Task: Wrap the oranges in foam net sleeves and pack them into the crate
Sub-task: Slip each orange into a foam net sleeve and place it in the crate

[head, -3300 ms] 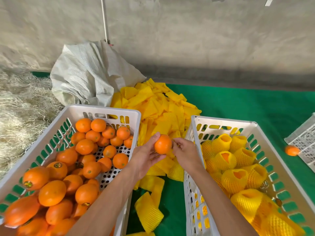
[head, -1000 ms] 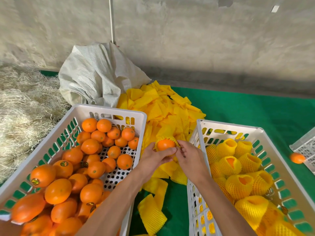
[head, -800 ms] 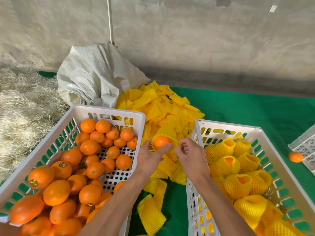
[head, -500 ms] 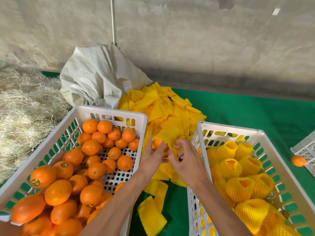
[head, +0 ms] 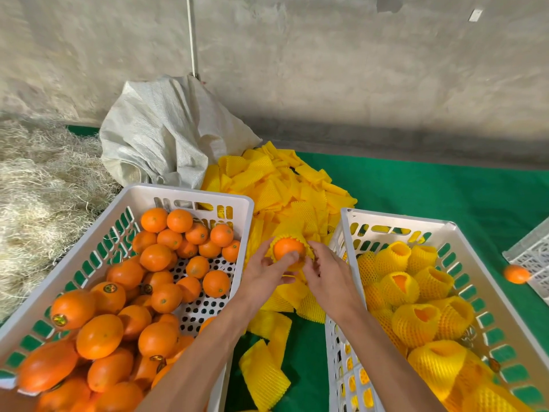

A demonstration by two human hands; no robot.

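Observation:
Between the two crates I hold an orange (head: 287, 248) partly sunk into a yellow foam net sleeve (head: 306, 233). My left hand (head: 264, 273) grips the orange from below, its fingertips on the fruit. My right hand (head: 328, 276) is beside it on the right, fingers curled at the sleeve's edge. The left white crate (head: 190, 194) holds several bare oranges (head: 154, 257). The right white crate (head: 395, 223) holds several oranges wrapped in yellow sleeves (head: 401, 288).
A heap of flat yellow sleeves (head: 273, 179) lies behind my hands, and loose ones (head: 264, 373) lie on the green mat (head: 430, 188). A white woven sack (head: 166, 135) and straw (head: 38, 197) are at the back left. A stray orange (head: 516, 274) rests by another crate (head: 534, 254) at right.
The bare orange was pushed into a yellow sleeve, and both hands have been working the sleeve around it. The orange's top now shows again above the sleeve's rim.

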